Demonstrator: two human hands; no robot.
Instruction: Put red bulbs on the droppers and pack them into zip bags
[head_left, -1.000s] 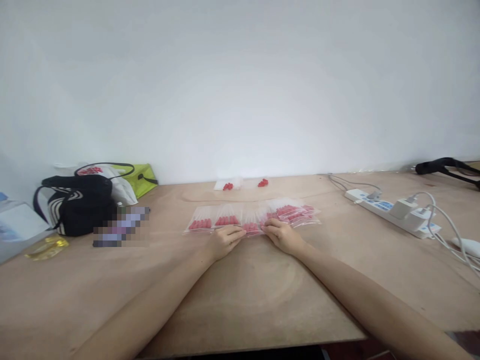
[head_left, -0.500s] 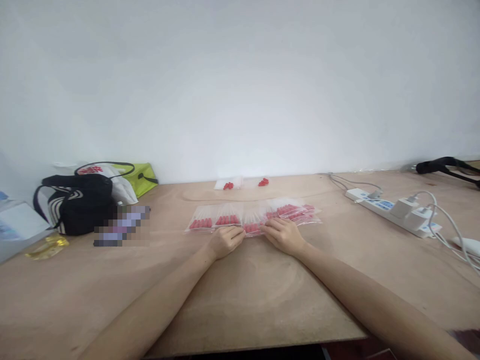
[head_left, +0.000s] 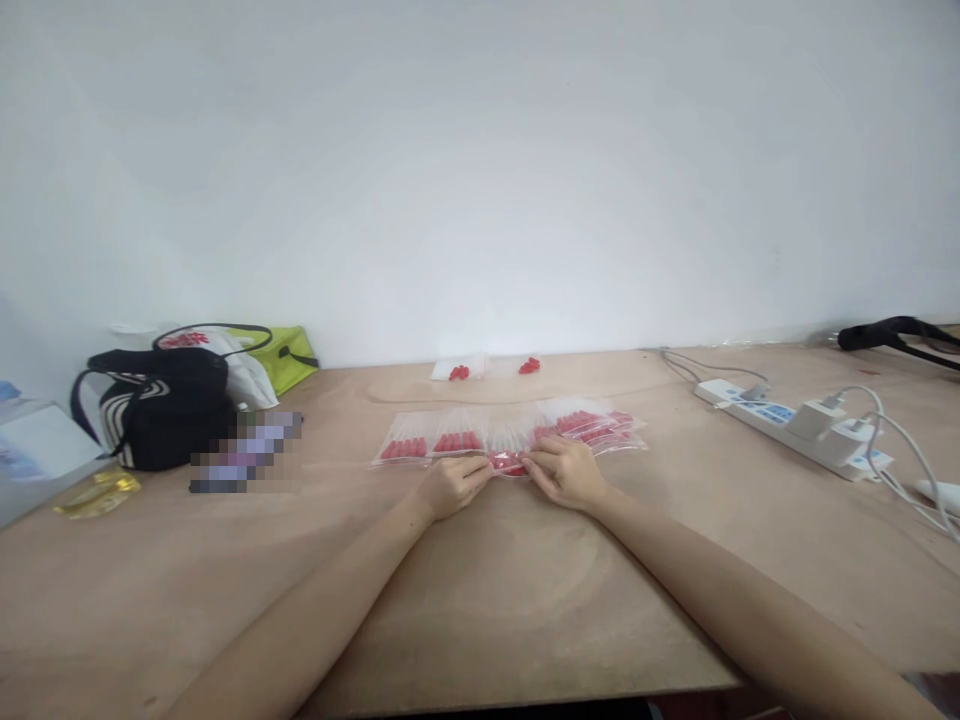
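Note:
A row of clear plastic bags (head_left: 450,435) holding small red pieces lies across the middle of the wooden table (head_left: 480,600). My left hand (head_left: 450,484) and my right hand (head_left: 566,472) meet at the near edge of the row, each pinching a side of one bag of red pieces (head_left: 508,461) between them. More filled bags overlap in a pile (head_left: 592,422) just beyond my right hand. Further back, a small clear bag with red pieces (head_left: 457,371) and a loose heap of red pieces (head_left: 529,366) lie near the wall.
At the left stand a black bag (head_left: 161,405), a white and green bag (head_left: 262,360), a blurred item (head_left: 247,452) and a yellow wrapper (head_left: 97,493). A white power strip (head_left: 795,425) with plugs and cables lies at the right. A black object (head_left: 892,332) rests far right.
Both hands have drawn slightly together on the one bag at the row's near edge; the view has shifted a little.

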